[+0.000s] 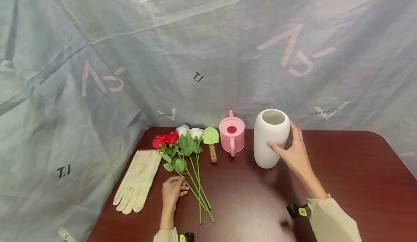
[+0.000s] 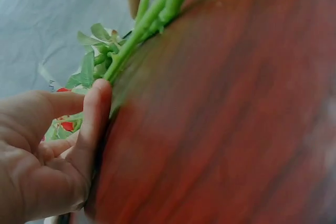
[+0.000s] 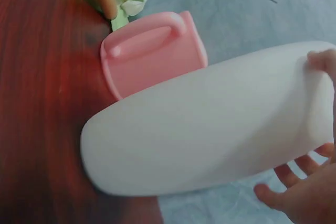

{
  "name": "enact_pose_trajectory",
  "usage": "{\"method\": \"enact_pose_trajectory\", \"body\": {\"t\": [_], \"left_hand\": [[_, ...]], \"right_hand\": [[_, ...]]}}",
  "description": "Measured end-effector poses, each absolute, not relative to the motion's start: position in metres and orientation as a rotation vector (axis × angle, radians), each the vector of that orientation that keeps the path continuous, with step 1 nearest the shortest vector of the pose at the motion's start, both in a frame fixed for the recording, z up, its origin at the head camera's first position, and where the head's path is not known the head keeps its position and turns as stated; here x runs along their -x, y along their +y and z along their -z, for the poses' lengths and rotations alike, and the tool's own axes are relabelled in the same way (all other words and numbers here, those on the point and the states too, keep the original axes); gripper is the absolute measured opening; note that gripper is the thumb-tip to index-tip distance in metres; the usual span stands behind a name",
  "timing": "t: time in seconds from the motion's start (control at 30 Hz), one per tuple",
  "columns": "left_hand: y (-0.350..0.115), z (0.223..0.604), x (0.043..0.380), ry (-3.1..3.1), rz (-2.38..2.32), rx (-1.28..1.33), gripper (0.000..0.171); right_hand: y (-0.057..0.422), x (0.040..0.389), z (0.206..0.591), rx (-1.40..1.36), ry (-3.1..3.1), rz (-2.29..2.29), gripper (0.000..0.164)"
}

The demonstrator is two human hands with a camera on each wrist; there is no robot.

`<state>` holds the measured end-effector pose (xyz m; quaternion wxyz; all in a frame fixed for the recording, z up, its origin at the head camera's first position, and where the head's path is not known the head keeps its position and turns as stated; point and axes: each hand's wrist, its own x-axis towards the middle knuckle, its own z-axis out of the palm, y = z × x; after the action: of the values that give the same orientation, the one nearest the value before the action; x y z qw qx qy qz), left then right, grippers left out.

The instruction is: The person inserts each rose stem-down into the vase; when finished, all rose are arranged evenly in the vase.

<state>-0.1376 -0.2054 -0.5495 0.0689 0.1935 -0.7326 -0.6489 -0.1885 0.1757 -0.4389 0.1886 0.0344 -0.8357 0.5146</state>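
In the head view my right hand (image 1: 294, 155) grips a tall white vase (image 1: 268, 144), thumb on the near side and fingers round the right side. The right wrist view shows the vase (image 3: 194, 129) slanting across, with that hand (image 3: 310, 187) at its upper part. My left hand (image 1: 173, 191) is low beside the flower stems, and its thumb and fingertips pinch the leftmost green stem (image 2: 126, 51). Red roses (image 1: 166, 139) and white roses (image 1: 196, 133) lie together, their leafy stems pointing toward the near edge.
Left of the flowers lies a pair of cream gloves (image 1: 140, 177). A green trowel (image 1: 211, 137) with a wooden handle and a pink watering can (image 1: 232, 137) stand between flowers and vase. Grey printed cloth (image 1: 195, 54) hangs behind the dark red table (image 1: 247, 206).
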Motion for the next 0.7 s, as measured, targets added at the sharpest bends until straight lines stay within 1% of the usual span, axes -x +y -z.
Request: {"method": "enact_pose_trajectory", "body": {"t": [0.13, 0.3, 0.4, 0.57, 0.7], "left_hand": [[-0.207, 0.553, 0.137, -2.200, 1.942, -0.549, 0.020], [-0.209, 0.558, 0.130, -2.168, 1.886, -0.529, 0.018], [-0.212, 0.560, 0.126, -2.082, 1.919, -0.513, 0.018], [-0.215, 0.561, 0.127, -1.925, 2.095, -0.458, 0.027], [-0.217, 0.560, 0.128, -1.836, 2.182, -0.469, 0.024]], "right_hand": [[0.169, 0.194, 0.430, -0.116, -2.300, -1.442, 0.099], [0.161, 0.196, 0.428, -0.138, -2.233, -1.496, 0.093], [0.157, 0.193, 0.425, -0.159, -2.209, -1.541, 0.092], [0.152, 0.182, 0.410, -0.172, -2.187, -1.560, 0.089], [0.150, 0.177, 0.405, -0.145, -2.177, -1.584, 0.088]]}}
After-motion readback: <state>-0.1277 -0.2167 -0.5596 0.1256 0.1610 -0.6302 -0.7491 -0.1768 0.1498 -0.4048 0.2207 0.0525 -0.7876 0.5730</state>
